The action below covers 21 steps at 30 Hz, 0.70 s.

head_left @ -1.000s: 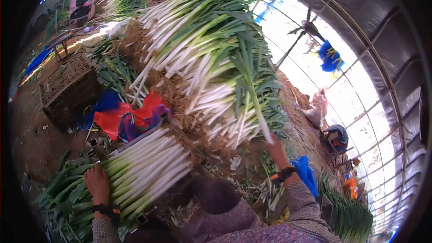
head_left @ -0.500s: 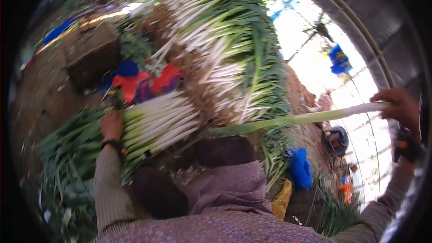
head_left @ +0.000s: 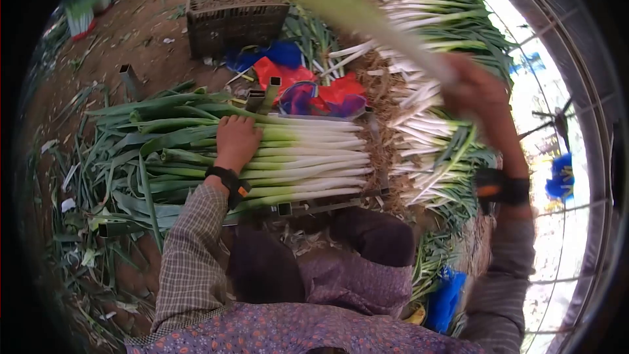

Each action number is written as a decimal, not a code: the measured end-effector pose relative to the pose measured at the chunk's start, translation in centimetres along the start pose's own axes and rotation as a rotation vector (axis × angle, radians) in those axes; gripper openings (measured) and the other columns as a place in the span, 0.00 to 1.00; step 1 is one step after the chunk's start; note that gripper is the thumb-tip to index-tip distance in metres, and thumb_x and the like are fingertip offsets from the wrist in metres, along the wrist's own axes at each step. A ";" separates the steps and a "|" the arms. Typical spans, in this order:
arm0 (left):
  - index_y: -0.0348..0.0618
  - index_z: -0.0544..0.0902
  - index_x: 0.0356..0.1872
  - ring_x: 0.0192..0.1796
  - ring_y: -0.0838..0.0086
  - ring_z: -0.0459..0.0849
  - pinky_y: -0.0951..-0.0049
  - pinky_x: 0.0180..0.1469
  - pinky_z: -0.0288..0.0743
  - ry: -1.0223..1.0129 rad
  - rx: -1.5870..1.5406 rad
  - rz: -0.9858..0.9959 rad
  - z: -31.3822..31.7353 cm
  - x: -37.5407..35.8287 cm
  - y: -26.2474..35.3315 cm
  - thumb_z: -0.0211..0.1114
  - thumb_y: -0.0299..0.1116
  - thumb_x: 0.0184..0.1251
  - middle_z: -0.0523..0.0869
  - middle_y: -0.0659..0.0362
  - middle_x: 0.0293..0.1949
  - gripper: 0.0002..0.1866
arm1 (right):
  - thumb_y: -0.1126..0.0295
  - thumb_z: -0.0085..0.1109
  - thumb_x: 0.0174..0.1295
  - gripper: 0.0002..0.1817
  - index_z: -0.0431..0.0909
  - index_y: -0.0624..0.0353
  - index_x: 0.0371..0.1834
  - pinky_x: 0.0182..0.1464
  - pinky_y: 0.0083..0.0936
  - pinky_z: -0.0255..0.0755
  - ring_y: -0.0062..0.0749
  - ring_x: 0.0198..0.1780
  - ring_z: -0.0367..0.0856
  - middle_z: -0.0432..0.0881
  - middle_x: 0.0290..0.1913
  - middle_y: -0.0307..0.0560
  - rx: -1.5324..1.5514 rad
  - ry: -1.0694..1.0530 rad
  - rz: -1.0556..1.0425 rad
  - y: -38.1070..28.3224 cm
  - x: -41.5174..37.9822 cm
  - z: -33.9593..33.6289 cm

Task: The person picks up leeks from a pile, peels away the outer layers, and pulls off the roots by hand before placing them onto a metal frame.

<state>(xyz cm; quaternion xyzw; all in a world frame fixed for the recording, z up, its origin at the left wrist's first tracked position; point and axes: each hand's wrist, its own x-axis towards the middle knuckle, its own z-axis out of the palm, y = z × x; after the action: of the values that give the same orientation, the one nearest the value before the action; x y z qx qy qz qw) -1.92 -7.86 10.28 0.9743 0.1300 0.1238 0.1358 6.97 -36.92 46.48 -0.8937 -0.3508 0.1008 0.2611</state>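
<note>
Leeks lie stacked in a metal frame, white shanks aligned, many rows already in. Left hand rests flat, palm down, on stack, not gripping. Right hand clenched around one leek stalk, raised above the frame, not yet laid down. Big pile behind looks unsorted, so much remains. Stalk blurred, top cut off; right fingers hard to make out.
</note>
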 end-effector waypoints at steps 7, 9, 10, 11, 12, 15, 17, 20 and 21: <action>0.42 0.83 0.42 0.51 0.62 0.80 0.58 0.62 0.65 0.077 -0.062 -0.035 0.0 -1.0 1.0 0.58 0.45 0.65 0.85 0.56 0.40 0.17 | 0.67 0.59 0.65 0.18 0.80 0.42 0.58 0.46 0.39 0.74 0.46 0.45 0.81 0.82 0.40 0.46 -0.042 -0.095 -0.365 16.6 12.3 27.0; 0.42 0.84 0.44 0.52 0.63 0.80 0.57 0.62 0.65 0.084 -0.037 -0.042 0.1 -0.9 1.1 0.60 0.44 0.63 0.85 0.56 0.41 0.17 | 0.67 0.60 0.63 0.17 0.80 0.41 0.56 0.46 0.42 0.72 0.44 0.45 0.80 0.81 0.38 0.44 -0.149 -0.053 -0.353 18.8 13.4 29.6; 0.42 0.84 0.44 0.52 0.63 0.80 0.57 0.62 0.65 0.107 -0.029 -0.032 0.2 -0.8 1.1 0.60 0.44 0.63 0.85 0.56 0.42 0.17 | 0.66 0.61 0.62 0.17 0.81 0.40 0.56 0.46 0.43 0.71 0.44 0.45 0.80 0.80 0.38 0.44 -0.206 -0.026 -0.348 19.7 14.1 30.6; 0.42 0.83 0.44 0.52 0.63 0.79 0.57 0.62 0.65 0.124 -0.021 -0.019 0.1 -1.0 1.1 0.60 0.44 0.63 0.85 0.56 0.43 0.17 | 0.66 0.63 0.60 0.16 0.83 0.40 0.53 0.47 0.44 0.70 0.42 0.46 0.78 0.79 0.38 0.42 -0.250 -0.032 -0.311 21.2 15.1 31.2; 0.42 0.83 0.44 0.52 0.63 0.79 0.58 0.62 0.65 0.141 -0.014 0.000 0.0 -1.0 1.2 0.61 0.44 0.62 0.85 0.56 0.43 0.17 | 0.67 0.63 0.60 0.16 0.84 0.40 0.52 0.47 0.44 0.70 0.42 0.46 0.78 0.79 0.37 0.42 -0.214 -0.048 -0.303 22.5 14.9 31.4; 0.41 0.83 0.45 0.53 0.62 0.79 0.58 0.63 0.66 0.083 -0.009 -0.013 -0.3 -0.9 1.3 0.61 0.44 0.62 0.85 0.56 0.45 0.18 | 0.68 0.64 0.58 0.15 0.86 0.40 0.49 0.47 0.44 0.70 0.42 0.45 0.78 0.78 0.36 0.42 -0.133 -0.109 -0.260 24.6 13.4 31.0; 0.41 0.82 0.45 0.52 0.61 0.79 0.59 0.63 0.66 0.115 -0.042 -0.015 -0.3 -1.2 1.6 0.62 0.43 0.61 0.84 0.55 0.45 0.18 | 0.67 0.65 0.57 0.15 0.86 0.39 0.49 0.48 0.43 0.70 0.42 0.45 0.78 0.78 0.35 0.42 -0.095 -0.086 -0.262 25.2 12.9 31.4; 0.41 0.81 0.46 0.52 0.60 0.79 0.58 0.62 0.66 0.170 -0.063 -0.006 -0.5 -1.3 1.1 0.64 0.41 0.60 0.84 0.54 0.45 0.17 | 0.67 0.66 0.55 0.16 0.86 0.38 0.48 0.48 0.42 0.70 0.42 0.45 0.78 0.77 0.35 0.41 -0.053 -0.020 -0.231 24.7 14.1 31.7; 0.41 0.81 0.46 0.52 0.59 0.79 0.58 0.62 0.66 0.185 -0.073 -0.007 -0.6 -1.5 1.1 0.64 0.40 0.59 0.83 0.53 0.45 0.17 | 0.67 0.66 0.55 0.17 0.86 0.37 0.48 0.48 0.41 0.70 0.42 0.45 0.78 0.77 0.35 0.41 -0.044 -0.002 -0.211 24.1 14.4 31.4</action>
<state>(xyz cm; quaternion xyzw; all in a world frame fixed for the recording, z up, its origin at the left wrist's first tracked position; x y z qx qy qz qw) -3.20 -9.16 10.83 0.9527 0.1407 0.2175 0.1591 19.98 -29.58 7.10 -0.8572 -0.4454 0.0659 0.2502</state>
